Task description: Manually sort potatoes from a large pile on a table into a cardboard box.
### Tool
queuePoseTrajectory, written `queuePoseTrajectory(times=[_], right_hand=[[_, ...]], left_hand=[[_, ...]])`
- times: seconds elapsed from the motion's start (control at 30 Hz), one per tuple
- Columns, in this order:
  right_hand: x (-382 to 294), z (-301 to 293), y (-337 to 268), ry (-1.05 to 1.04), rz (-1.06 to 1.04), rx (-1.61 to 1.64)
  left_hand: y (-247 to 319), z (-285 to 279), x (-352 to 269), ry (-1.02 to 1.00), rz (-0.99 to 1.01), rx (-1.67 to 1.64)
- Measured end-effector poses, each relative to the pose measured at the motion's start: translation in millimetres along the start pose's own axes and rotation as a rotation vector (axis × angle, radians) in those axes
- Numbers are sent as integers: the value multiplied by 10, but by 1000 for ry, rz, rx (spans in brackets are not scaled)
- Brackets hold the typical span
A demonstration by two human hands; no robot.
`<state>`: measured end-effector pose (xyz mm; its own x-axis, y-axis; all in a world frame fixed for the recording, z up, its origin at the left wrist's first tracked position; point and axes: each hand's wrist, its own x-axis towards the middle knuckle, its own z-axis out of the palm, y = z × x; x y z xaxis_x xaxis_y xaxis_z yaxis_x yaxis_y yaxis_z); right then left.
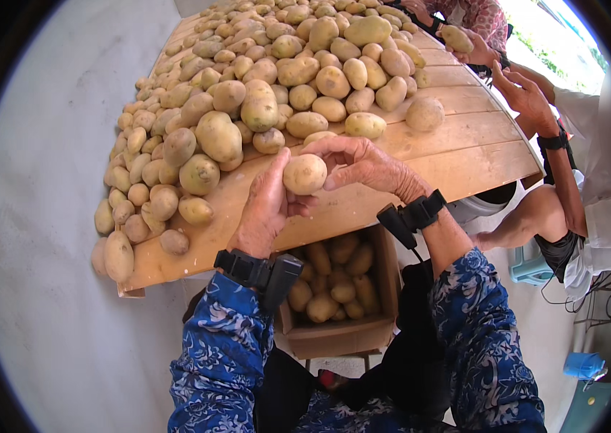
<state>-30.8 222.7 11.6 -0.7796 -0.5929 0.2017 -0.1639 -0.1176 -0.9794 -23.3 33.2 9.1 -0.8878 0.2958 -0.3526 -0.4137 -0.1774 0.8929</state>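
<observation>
A round, pale potato (pixel 305 174) is between my two hands, above the front edge of the wooden table. My left hand (pixel 272 197) holds it from the left and below, with the palm turned up. The thumb of my right hand (pixel 362 165) is at the potato's right side, its fingers curled above; whether they press on it is unclear. Just beyond my hands lies a large heap of potatoes (pixel 218 135) in many sizes. A single roundish potato (pixel 425 113) sits on the boards to the right of the heap.
Below the edge of the wooden table (pixel 478 127), a cardboard box (pixel 338 338) holds several potatoes. At the right are co-workers' hands, one with a potato (pixel 456 39), and a bent knee. A white bucket (pixel 481 208) stands under the table's right edge, near a light-blue stool (pixel 530 268).
</observation>
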Motion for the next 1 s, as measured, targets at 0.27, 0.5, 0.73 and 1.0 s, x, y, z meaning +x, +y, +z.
queuePoseTrajectory(times=[0.27,0.5,0.73,1.0], right_hand=[[-19,148,0,49,35,66],[-23,172,41,284,182,162],[-43,78,49,182,129,223],[-63,31,122,180,184,219]], left_hand=[[70,-38,11,120,64,91],[72,-29,7,87,82,59],[122,-47,-36,2,170,78],[124,-100,-81,-47,101,19]])
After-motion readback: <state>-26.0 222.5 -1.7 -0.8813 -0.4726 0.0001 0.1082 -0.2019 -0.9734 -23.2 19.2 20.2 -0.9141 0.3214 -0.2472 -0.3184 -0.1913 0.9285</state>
